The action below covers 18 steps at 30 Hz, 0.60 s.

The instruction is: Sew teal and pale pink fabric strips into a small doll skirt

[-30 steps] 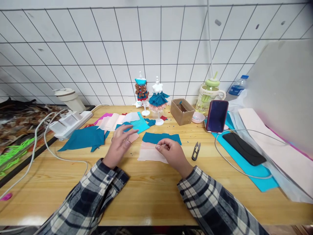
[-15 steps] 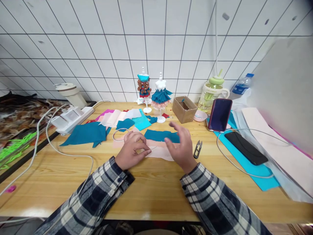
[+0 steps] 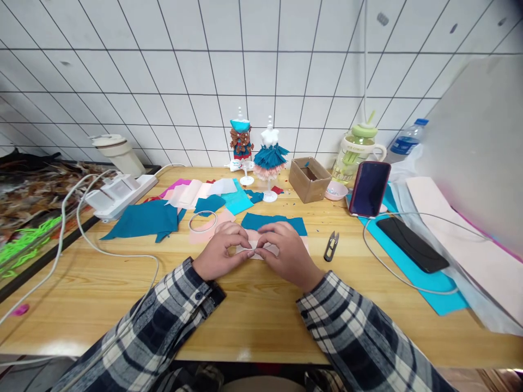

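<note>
My left hand (image 3: 223,247) and my right hand (image 3: 288,253) meet at the middle of the table, each with thumb and forefinger pinched together. Between their fingertips runs a thin white strand (image 3: 252,250), too fine to name for certain. Under the hands lies a pale pink sheet of crepe paper (image 3: 257,257), mostly hidden by the fingers. A teal crepe strip (image 3: 273,220) lies just beyond it. To the left of the hands rests a white ring (image 3: 203,221), partly on pink paper. Thread snips (image 3: 331,246) lie to the right.
Two small dress forms, one in a teal paper skirt (image 3: 271,158), stand at the back beside a cardboard box (image 3: 309,182). Cut papers (image 3: 143,219) and a power strip (image 3: 122,196) are on the left. A propped phone (image 3: 370,189) and a black phone (image 3: 412,246) are right.
My right hand, spread and raised half a second ago, has come down and left to meet the left hand, its thumb and forefinger now pinched. My left hand stays nearly in place.
</note>
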Available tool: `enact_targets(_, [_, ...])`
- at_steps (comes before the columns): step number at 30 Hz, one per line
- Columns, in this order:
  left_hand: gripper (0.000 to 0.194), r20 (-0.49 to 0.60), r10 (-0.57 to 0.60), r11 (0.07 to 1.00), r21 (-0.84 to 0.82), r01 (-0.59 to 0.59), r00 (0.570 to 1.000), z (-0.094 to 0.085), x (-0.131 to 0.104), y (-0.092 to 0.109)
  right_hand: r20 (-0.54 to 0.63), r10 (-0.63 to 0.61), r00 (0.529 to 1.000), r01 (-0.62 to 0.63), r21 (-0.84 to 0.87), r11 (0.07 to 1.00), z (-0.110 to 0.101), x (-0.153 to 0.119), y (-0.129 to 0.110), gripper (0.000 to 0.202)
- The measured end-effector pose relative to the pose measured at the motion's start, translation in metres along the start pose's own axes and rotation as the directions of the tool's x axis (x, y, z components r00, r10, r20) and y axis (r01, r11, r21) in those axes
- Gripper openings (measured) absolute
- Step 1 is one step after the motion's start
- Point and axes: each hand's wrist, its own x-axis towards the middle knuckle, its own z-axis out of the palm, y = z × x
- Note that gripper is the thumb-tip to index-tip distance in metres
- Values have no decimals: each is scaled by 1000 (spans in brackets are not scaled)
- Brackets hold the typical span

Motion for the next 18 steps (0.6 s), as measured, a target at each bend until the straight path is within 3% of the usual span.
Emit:
enact_targets(3, [25,10,-30,999,33,29,1000,4,0,-8,91,74,993,-75,9,997,-1,1,2,13])
enact_targets(8, [32,-68,-129,987,88,134,989,3,0,-31,43,188,981,-190,51,980,-7,3,6,10])
enact_targets(10, [25,22,-77,992,106,74,997,1,-1,-39,59,262,963,-268,169,948,-8,4,8,10])
enact_targets(13, [21,204,-30,991,137,2,979,4,-3,-43,187,336,923,-381,324,866,-6,3,9,11])
enact_targets(18, [43,248,-119,985,153,82,962,15,-6,-31,302,318,899,-402,277,873,2,0,9,10])
